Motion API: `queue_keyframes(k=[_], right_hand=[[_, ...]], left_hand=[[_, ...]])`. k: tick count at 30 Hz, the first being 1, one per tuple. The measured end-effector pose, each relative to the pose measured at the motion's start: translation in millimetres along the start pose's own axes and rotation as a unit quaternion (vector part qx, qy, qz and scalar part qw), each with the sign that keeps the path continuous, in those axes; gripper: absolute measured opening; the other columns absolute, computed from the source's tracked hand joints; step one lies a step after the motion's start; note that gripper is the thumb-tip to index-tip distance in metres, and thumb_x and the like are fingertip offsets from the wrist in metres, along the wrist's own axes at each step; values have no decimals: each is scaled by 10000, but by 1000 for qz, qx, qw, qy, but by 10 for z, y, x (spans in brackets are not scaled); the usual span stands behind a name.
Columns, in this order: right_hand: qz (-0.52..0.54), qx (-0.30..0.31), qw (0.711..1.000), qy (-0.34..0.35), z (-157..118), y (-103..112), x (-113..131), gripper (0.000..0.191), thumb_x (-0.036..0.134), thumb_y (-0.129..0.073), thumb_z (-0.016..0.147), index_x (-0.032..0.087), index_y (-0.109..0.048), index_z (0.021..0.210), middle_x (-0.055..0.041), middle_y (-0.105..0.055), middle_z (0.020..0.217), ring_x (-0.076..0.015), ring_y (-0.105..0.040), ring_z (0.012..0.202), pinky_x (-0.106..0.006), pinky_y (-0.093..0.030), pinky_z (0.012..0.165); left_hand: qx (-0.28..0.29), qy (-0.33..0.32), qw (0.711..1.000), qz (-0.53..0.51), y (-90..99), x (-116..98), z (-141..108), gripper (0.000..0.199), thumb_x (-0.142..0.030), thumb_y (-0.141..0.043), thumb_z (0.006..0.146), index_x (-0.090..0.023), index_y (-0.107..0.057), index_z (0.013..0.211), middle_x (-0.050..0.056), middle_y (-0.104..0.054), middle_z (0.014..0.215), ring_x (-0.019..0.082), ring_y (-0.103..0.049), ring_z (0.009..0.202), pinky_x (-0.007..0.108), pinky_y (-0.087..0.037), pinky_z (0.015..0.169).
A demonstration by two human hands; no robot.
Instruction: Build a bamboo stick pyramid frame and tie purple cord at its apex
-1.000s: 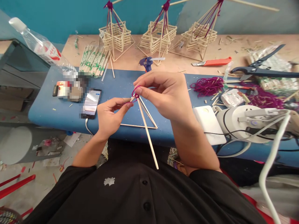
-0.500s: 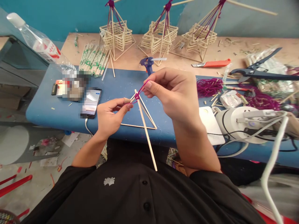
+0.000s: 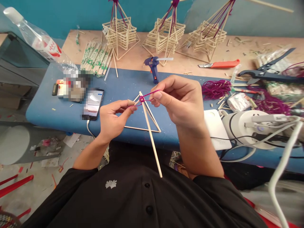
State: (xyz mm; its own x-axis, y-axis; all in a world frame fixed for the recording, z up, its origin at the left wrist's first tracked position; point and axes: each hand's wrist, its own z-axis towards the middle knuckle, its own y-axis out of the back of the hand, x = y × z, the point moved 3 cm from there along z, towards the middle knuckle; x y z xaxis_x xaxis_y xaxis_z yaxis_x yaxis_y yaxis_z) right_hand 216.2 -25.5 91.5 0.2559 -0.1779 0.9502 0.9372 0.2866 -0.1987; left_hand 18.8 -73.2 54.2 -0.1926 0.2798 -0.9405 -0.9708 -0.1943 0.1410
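A frame of thin wooden sticks [image 3: 152,140] stands on the blue mat, its sticks meeting at a peak where purple string [image 3: 142,99] is wound round them. One long stick slopes from the peak toward my black shirt. Left of the peak, my left hand [image 3: 113,118] pinches one end of the string between thumb and forefinger. On the other side, my right hand [image 3: 182,103] grips the string in its fingertips, with a loop stretched between it and the peak. The far base of the frame is partly hidden by my left hand.
A blue glue gun [image 3: 152,67] lies behind my hands. Three stick lanterns [image 3: 120,34] stand along the back. Rightward are an orange cutter [image 3: 225,64], pruning shears [image 3: 266,71], purple string bundles [image 3: 216,89] and a white fan [image 3: 247,126]. A phone [image 3: 93,104] and plastic bottle [image 3: 45,44] are leftward.
My right hand has shifted slightly right and lower, drawing the string loop out longer from the peak. My left hand stays almost in place, still pinching its end.
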Motion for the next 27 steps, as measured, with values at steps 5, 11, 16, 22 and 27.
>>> queue_keyframes(k=[5, 11, 16, 22, 27], right_hand=[[54, -29, 997, -44, 84, 33, -139, 330, 427, -1013, 708, 227, -755, 753, 20, -729, 695, -96, -588, 573, -279, -537, 586], [84, -27, 991, -103, 173, -7, -271, 287, 343, -986, 651, 222, -735, 720, 29, -717, 662, -92, -583, 570, -259, -524, 582], [67, -18, 991, -118, 219, -56, -374, 264, 334, -966, 635, 201, -748, 700, 39, -668, 620, -82, -536, 555, -257, -471, 571], [-5, -10, 995, -101, 298, -50, -429, 153, 303, -903, 637, 208, -787, 671, 22, -723, 708, -111, -596, 704, -284, -477, 725], [-1, 93, 985, -148, 447, -66, -461, 203, 324, -935, 599, 188, -793, 652, -5, -738, 721, -128, -622, 726, -304, -507, 779]], left_hand=[[8, -5, 1000, -3, -9, -11, -5, 77, -317, -900, 898, -241, -888, 901, 5, -832, 819, 100, -743, 682, 203, -644, 686], [25, -26, 999, 11, -4, -31, 20, 68, -302, -881, 910, -234, -885, 902, 8, -827, 814, 109, -736, 693, 223, -626, 688], [34, -35, 999, 23, 20, -38, 29, 68, -305, -873, 920, -243, -884, 894, 11, -813, 800, 115, -711, 714, 247, -592, 697], [64, -78, 994, 51, 58, -39, 113, 60, -311, -860, 928, -264, -891, 949, 32, -837, 927, 147, -750, 846, 276, -614, 772], [81, -129, 988, 5, 99, -2, 216, 44, -295, -870, 921, -296, -899, 954, 49, -847, 1072, 173, -794, 1012, 322, -656, 961]])
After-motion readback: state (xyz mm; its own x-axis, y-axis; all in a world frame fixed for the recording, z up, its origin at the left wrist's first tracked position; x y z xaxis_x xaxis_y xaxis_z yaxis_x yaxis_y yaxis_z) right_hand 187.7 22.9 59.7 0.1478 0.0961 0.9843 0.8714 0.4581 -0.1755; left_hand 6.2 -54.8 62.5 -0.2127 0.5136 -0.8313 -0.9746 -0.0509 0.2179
